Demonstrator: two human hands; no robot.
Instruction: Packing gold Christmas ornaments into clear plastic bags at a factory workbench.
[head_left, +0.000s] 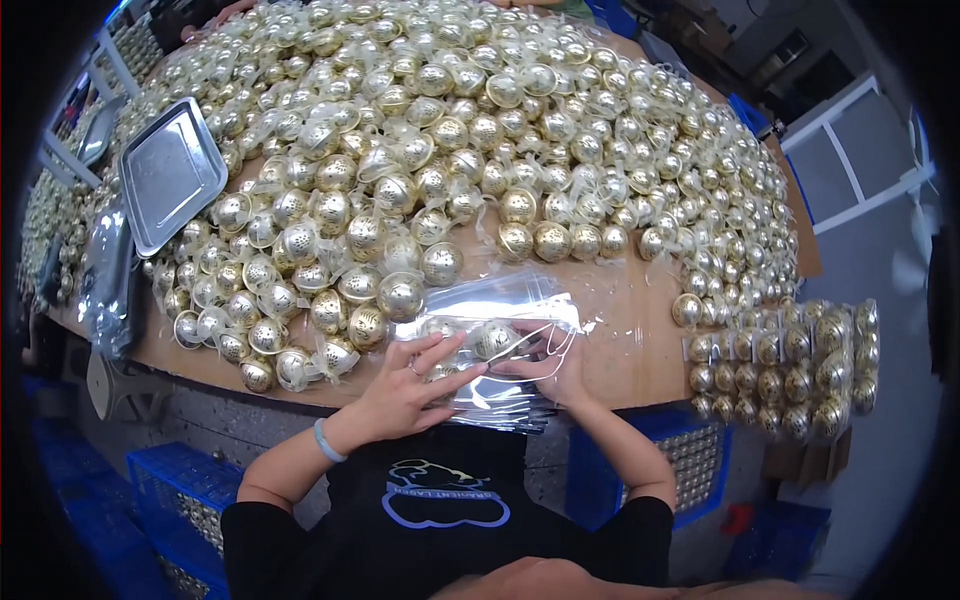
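Observation:
A stack of clear plastic bags (pixel 515 408) lies at the table's near edge, in front of my body. On the bags, between my hands, sits a shiny pale-gold bauble (pixel 492 340). My left hand (pixel 418 385) has its fingers spread over the clear plastic, and another bauble shows partly beneath them. From the right, the fingers and thumb of my right hand (pixel 552 365) close on the first bauble's side. A thin white cord (pixel 550 345) loops over my right hand and across the plastic. Glare hides where bag and bauble meet.
Gold baubles (pixel 395 190) with sheer ribbons cover most of the table. At left are a metal tray (pixel 175 175) and dark plastic-wrapped packs (pixel 110 275). Clear packs of baubles (pixel 790 370) stand at the right edge. Blue crates (pixel 185 490) sit below.

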